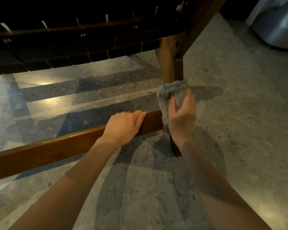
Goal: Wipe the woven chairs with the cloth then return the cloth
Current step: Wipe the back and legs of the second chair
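A speckled grey stone floor (pixel 231 113) fills most of the view, crossed by shadows and patches of reflected light. Above it stands the woven chair (pixel 73 52), seen from low down: dark woven straps on a wooden frame, with a wooden leg (pixel 167 63) at the right. A low wooden rail (pixel 48 151) of the chair runs across the lower left toward that leg. A pale grey object (pixel 279 25) sits at the upper right, too unclear to identify. The left hand (pixel 123 125) grasps the rail, fingers curled over its top edge. The right hand (pixel 181 118) clutches the fluffy grey cloth (pixel 170 93), pressed against the chair where rail and leg meet.
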